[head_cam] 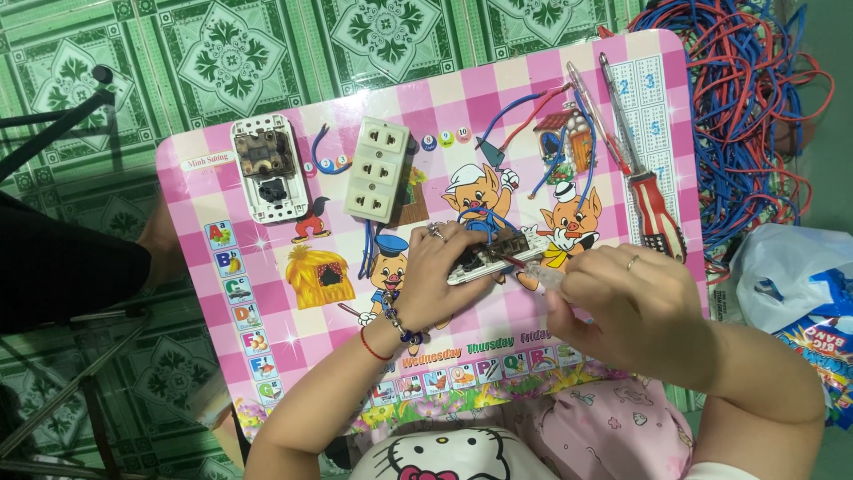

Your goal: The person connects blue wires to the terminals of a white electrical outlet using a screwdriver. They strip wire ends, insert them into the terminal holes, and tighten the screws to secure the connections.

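My left hand (437, 271) presses down on a white socket plate (498, 258) lying on the pink checked table (267, 284), with blue wires running out of its top. My right hand (626, 307) grips a small clear-handled screwdriver (533, 269) whose tip touches the plate. A ring sits on each hand, and bracelets circle the left wrist.
A white triple socket (378, 169) and an opened switch module (267, 166) lie at the table's upper left. A red-handled screwdriver (653, 209) and a clear tester pen (591, 111) rest at the right. Tangled red and blue wires (746, 107) and plastic bags (795, 284) lie on the floor.
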